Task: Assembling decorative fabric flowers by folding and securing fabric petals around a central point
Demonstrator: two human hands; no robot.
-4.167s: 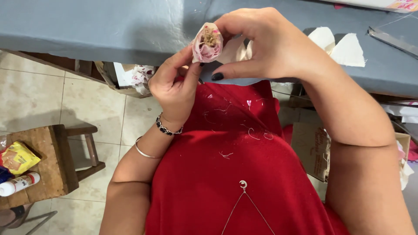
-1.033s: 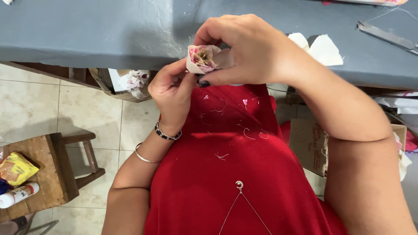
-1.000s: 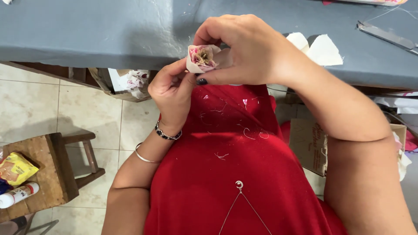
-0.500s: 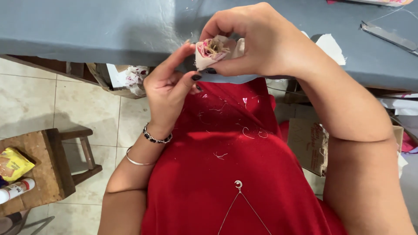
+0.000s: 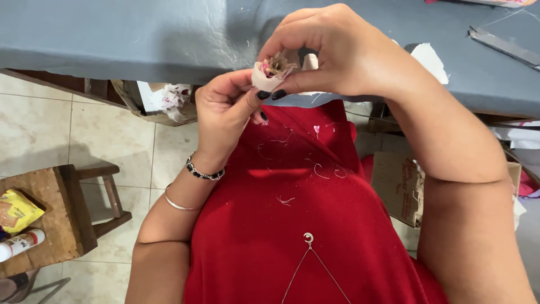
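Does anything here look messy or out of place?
Only small things: loose thread snippets cling to the red dress below the hands. The rolled fabric piece, pinched between right hand and left hand, looks frayed at its open end.

Back of fabric roll [image 5: 269, 72] hidden behind right hand [image 5: 337, 53] fingers; inner layers too small to tell. Left hand [image 5: 225, 112] fingertips tucked behind roll. Stool [image 5: 50, 217] cut by left edge, likewise yellow packet [image 5: 17, 209] and bottle [image 5: 19, 244]. Metal strip [image 5: 503, 46] cut at right edge. Box [image 5: 400, 188] partly behind right arm.
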